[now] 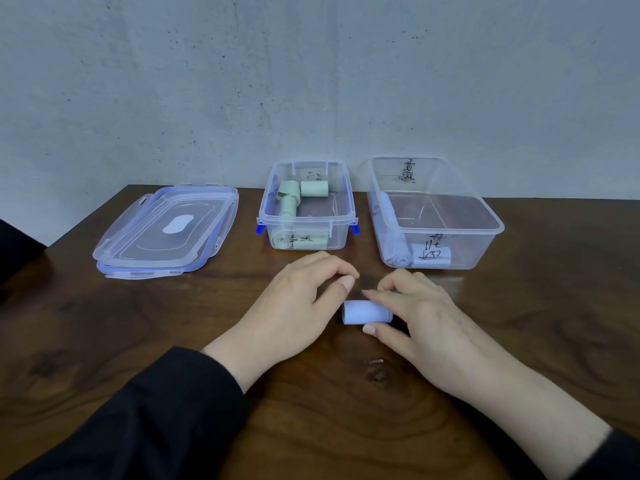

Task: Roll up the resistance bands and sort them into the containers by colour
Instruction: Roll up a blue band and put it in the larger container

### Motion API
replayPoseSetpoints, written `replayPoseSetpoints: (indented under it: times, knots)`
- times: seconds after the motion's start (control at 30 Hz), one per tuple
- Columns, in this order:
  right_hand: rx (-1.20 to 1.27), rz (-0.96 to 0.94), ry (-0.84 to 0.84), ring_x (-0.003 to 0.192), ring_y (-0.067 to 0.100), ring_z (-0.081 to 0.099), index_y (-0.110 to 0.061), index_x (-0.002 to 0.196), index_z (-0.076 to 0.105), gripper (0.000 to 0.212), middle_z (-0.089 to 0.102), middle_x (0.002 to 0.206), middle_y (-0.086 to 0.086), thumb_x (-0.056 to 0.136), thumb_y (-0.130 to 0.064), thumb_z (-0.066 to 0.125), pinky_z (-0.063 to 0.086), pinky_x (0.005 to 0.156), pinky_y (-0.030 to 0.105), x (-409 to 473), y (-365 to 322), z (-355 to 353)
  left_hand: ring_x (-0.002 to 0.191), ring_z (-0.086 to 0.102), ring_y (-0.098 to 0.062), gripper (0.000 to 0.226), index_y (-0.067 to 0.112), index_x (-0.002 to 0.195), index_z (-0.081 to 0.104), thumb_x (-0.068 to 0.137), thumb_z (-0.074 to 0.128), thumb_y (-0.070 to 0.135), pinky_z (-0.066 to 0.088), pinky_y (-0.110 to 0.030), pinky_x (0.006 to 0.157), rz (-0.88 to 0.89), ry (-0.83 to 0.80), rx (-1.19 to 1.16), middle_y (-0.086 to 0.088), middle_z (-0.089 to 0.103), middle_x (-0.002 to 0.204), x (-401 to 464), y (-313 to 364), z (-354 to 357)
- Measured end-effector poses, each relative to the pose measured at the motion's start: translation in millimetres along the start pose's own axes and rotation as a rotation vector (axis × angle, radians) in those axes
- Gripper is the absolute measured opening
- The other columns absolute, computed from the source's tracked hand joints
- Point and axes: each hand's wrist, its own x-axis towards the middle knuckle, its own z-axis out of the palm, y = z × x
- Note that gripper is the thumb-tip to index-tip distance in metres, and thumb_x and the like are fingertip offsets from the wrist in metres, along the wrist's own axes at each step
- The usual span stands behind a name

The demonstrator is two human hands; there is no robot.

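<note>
Two fingers and thumb of my right hand (412,317) pinch the blue roll (363,312) at frame centre so it cannot unwind, my left hand (298,299) curled beside it, grip holding nothing.

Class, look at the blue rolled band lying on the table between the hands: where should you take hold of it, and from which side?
Grip the blue rolled band across its curved middle from above, thumb on the near side and fingers on the far side. It lies on its side, so squeezing the wrap probably stops it unrolling. The right hand already holds it this way.
</note>
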Motion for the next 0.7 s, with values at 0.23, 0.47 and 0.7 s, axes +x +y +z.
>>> replayPoseSetpoints:
  times: [0.23,0.47,0.7]
  knots:
    - [0.448,0.090,0.088,0.109,0.001,0.059,-0.043,0.120,0.057,0.024,0.063,0.114,-0.022,0.096,-0.039,0.056,0.050,0.093,0.031,0.2,2.1,-5.3,0.114,0.049,0.001,0.053,0.031,0.136,0.052,0.087,0.059,0.050,0.038,-0.015,0.097,0.113,-0.010,0.049,0.019,0.057,0.116,-3.1,7.3,1.5]
    - [0.403,0.134,0.034,0.116,0.005,0.058,-0.045,0.116,0.052,0.022,0.066,0.113,-0.031,0.096,-0.053,0.051,0.049,0.096,0.036,-0.8,2.4,-0.7,0.123,0.050,-0.007,0.042,0.020,0.135,0.057,0.096,0.057,0.034,0.040,-0.026,0.102,0.267,-0.002,0.206,0.010,0.056,0.134,-1.2,1.9,8.4]
    - [0.492,0.180,0.098,0.105,-0.009,0.059,-0.040,0.107,0.061,0.022,0.068,0.105,-0.024,0.087,-0.042,0.069,0.047,0.087,0.016,-3.1,0.1,-8.1,0.139,0.033,0.000,0.046,0.032,0.144,0.044,0.099,0.038,0.036,0.040,-0.036,0.105,0.271,-0.133,0.306,0.021,0.036,0.152,-4.8,5.0,3.5]
